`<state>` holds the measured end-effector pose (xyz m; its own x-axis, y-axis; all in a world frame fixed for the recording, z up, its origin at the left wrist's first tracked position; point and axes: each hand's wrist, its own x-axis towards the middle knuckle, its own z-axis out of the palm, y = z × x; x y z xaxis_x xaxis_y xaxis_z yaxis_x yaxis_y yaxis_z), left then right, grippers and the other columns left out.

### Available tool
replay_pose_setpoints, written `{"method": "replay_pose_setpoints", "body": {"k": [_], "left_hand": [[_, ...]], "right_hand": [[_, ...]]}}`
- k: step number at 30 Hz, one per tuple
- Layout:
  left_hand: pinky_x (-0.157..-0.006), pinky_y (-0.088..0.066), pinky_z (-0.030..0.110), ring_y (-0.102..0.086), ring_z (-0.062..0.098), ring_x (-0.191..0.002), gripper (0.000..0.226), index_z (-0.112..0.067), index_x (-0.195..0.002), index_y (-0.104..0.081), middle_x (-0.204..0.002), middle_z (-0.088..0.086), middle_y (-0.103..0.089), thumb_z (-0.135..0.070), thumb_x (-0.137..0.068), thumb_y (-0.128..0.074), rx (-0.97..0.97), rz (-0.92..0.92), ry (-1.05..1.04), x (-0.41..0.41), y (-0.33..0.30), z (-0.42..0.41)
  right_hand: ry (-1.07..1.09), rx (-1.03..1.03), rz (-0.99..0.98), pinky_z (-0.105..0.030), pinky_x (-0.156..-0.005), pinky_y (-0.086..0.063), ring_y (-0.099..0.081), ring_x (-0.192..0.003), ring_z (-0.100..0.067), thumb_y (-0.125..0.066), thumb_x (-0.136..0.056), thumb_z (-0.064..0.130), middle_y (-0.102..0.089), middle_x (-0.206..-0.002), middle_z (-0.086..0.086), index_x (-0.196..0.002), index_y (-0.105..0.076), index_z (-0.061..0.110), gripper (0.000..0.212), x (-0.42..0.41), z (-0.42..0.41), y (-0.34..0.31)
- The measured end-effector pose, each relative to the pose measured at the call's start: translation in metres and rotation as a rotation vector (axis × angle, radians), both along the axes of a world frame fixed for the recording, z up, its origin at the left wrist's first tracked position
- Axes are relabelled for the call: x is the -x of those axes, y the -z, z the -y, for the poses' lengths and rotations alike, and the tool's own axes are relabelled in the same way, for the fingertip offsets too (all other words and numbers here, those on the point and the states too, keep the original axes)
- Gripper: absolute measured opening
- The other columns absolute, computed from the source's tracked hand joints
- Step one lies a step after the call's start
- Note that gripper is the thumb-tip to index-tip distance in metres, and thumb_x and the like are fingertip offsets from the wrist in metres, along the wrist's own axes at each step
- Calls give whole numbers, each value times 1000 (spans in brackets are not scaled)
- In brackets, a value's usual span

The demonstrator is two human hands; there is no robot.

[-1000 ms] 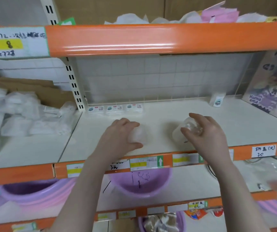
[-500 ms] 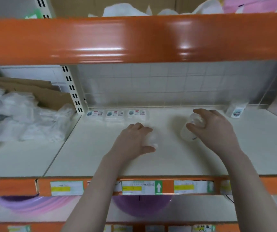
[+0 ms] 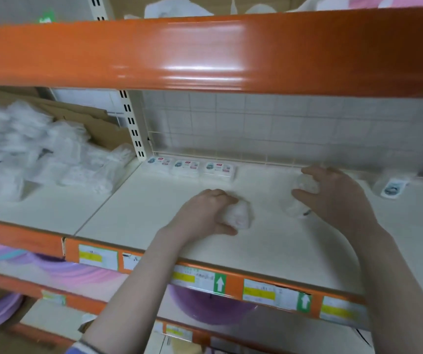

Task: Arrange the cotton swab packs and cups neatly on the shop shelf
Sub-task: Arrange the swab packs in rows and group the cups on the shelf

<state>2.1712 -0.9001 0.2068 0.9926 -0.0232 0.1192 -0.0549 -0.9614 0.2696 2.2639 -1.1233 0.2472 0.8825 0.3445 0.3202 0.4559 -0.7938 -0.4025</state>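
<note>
1. the white shelf (image 3: 269,251) has an orange front edge with price labels (image 3: 197,277).
2. left hand (image 3: 202,215) curls round a clear cup (image 3: 239,217) near the middle of the shelf.
3. right hand (image 3: 333,198) grips a second cup (image 3: 300,198), tilted, to the right.
4. three swab packs (image 3: 192,167) sit in a row at the far left against the wire grid (image 3: 282,129).
5. another pack (image 3: 392,187) lies far right.
6. loose white bags (image 3: 39,154) fill the left bay; purple basins (image 3: 205,307) sit below.

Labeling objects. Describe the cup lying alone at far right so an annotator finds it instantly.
Start at the cream shelf under the orange beam. Follow its back edge right, past the right hand. The lone cup lies tipped there, clear with a round printed label, and no hand touches it.
</note>
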Motion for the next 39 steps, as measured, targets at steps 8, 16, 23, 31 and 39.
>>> {"method": "replay_pose_setpoints", "body": {"k": [8, 16, 23, 31, 39], "left_hand": [[-90, -42, 26, -59, 12, -103, 43, -24, -115, -65, -110, -8, -67, -44, -77, -71, 140, -40, -14, 2, -13, 6], [-65, -40, 24, -52, 7, -66, 20, -11, -84, -71, -72, -1, -64, -30, -82, -69, 574, -141, 40, -10, -24, 14], [-70, -49, 20, -63, 7, -78, 11, -15, -96, -70, -87, 2, -70, -18, -85, -68, 654, 1, 21, -24, -19, 9], [-76, -44, 17, -56, 0, -83, 37, -23, -113, -65, -100, -11, -65, -36, -79, -73, 334, -35, 70, -22, -14, 12], [-86, -42, 26, -49, 8, -95, 47, -15, -112, -62, -101, -3, -58, -30, -71, -79, 178, -111, 175, -26, -10, 6]], "right_hand": [[-46, 11, -42, -33, -88, -37, -53, -109, -31, -68, -80, 31, -58, -115, -13, -125, -57, 20, 48, -6, 13, 4], [-70, -12, -47, -31, -87, -37, -53, -108, -27, -66, -81, 33, -59, -116, -9, -126, -56, 22, 47, -7, 25, 5], [-66, -29, -47, -29, -85, -35, -53, -108, -25, -66, -82, 34, -58, -115, -7, -127, -55, 24, 48, -9, 26, 8], [-58, -33, -53, -31, -85, -36, -53, -106, -24, -65, -81, 35, -58, -114, -5, -127, -55, 24, 48, -12, 24, 11], [-42, -33, -47, -29, -80, -34, -54, -102, -24, -66, -81, 33, -58, -109, -6, -125, -56, 23, 46, -11, 23, 11]]}}
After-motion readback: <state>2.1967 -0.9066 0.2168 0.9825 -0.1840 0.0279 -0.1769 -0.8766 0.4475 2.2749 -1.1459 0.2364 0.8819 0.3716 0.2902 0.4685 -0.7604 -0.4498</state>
